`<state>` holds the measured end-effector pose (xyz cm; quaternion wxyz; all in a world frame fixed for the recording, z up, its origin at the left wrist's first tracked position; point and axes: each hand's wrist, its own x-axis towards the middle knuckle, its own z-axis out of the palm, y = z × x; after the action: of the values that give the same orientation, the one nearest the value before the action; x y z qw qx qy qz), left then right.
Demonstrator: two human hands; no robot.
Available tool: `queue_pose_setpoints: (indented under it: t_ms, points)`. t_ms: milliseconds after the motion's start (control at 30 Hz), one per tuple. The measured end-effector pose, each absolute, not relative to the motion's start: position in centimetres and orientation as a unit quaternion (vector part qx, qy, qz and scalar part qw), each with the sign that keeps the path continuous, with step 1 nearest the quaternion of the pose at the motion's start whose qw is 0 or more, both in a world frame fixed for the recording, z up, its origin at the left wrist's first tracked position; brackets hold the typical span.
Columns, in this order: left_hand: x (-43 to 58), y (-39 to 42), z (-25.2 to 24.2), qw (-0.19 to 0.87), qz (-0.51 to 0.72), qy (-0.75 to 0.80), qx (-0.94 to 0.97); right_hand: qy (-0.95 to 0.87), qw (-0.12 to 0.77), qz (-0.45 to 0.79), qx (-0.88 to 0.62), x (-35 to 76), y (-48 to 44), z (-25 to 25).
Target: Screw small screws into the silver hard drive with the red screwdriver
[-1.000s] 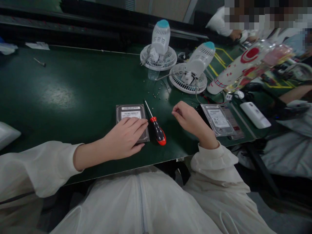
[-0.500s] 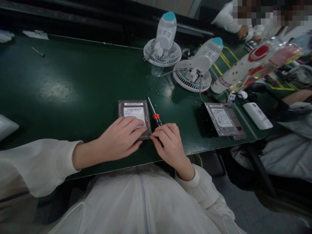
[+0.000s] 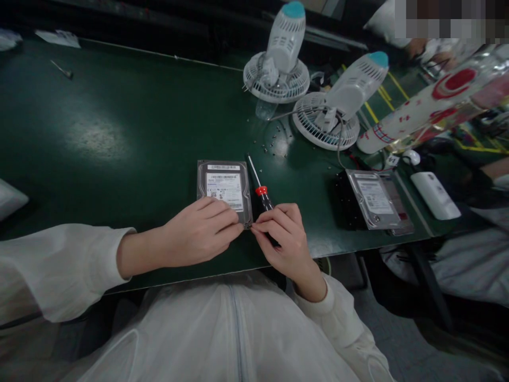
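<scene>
A hard drive (image 3: 225, 183) with a white label lies flat on the green table. Over its near edge curls my left hand (image 3: 199, 231), closed, with the fingers together and covering the lower part of the drive. At the near right corner of the drive, my right hand (image 3: 284, 239) has thumb and index finger pinched together. Whatever sits between those fingertips is too small to make out. Beside the drive lies a screwdriver (image 3: 261, 190) with a red and black handle, its shaft pointing away from me. My right hand partly hides the handle.
Several small screws (image 3: 274, 145) are scattered beyond the screwdriver. Two white fans (image 3: 328, 119) lie behind them. More hard drives (image 3: 374, 199) are stacked at the right, near a white device (image 3: 435, 195). A thin tool (image 3: 61, 69) lies far left. A co-worker sits at the right.
My left fingers have drawn in toward the near right corner, uncovering more of the label. My right hand stays pinched at that corner. The whole view has shifted slightly.
</scene>
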<state>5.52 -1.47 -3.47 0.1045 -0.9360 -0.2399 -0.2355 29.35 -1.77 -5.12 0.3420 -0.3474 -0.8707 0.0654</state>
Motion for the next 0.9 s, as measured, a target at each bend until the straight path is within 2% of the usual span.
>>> queue_pose_setpoints:
  t_ms: [900]
  points:
    - [5.74,-1.39,-3.32,0.082,-0.200,-0.227,-0.950,-0.872,0.345,0.076,-0.338,29.62,-1.58,-5.01]
